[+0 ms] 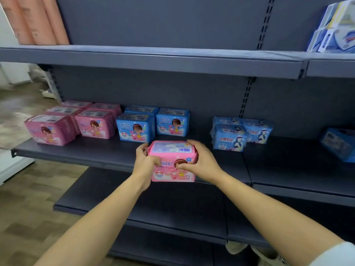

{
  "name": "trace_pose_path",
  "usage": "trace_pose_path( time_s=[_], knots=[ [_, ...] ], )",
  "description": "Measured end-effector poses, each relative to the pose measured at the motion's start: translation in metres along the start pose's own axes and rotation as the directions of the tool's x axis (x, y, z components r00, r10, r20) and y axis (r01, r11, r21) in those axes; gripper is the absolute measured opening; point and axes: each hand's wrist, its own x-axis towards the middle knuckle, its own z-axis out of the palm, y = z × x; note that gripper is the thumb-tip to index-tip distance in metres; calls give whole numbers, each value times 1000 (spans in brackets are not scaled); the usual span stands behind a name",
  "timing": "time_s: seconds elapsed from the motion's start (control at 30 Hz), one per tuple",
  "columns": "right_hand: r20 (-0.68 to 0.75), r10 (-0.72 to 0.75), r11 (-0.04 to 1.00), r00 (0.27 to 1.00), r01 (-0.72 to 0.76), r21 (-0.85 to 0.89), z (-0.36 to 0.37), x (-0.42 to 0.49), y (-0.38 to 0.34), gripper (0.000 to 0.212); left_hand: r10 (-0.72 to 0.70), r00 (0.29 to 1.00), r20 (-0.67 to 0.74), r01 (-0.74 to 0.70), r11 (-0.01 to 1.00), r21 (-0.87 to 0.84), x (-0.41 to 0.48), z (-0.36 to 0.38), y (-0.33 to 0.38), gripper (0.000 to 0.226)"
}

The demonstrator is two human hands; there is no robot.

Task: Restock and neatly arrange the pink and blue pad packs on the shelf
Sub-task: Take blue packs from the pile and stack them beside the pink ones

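I hold a pink pad pack (172, 150) upright in front of the middle shelf (92, 150), over its front edge. My left hand (145, 162) grips its left side and my right hand (199, 160) grips its right side, thumbs on the front face. On the shelf to the left stand several pink packs (50, 129) in rows. Beside them, three blue packs (135, 129) stand with their fronts facing me, one of them (172, 122) just behind the held pack.
Lighter blue packs (230, 139) of another brand sit to the right, and a dark blue pack (338, 143) at the far right. The top shelf carries pink rolls (36, 20) and blue-white boxes (336, 27). A lower shelf (153, 204) juts out beneath my arms.
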Motion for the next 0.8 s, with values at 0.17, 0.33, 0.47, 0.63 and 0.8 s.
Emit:
trace_pose_path(
  time_s=[0.17,0.33,0.47,0.63,0.8],
  knots=[
    [25,-47,996,999,45,71,22,26,-15,93,-3,995,-96,2,1000,-9,17,-21,4,58],
    [59,-80,991,995,74,110,41,57,-17,89,74,981,-182,-70,997,25,45,-34,8,53],
    [90,-70,983,993,53,175,58,86,-24,102,115,969,-217,-108,993,43,61,-46,19,66],
    [122,-129,982,984,110,156,83,107,-33,89,128,955,-268,-118,992,52,74,-65,26,71],
    [161,-163,978,973,139,154,108,118,-47,80,132,945,-299,-123,991,50,82,-90,35,66]
  ],
)
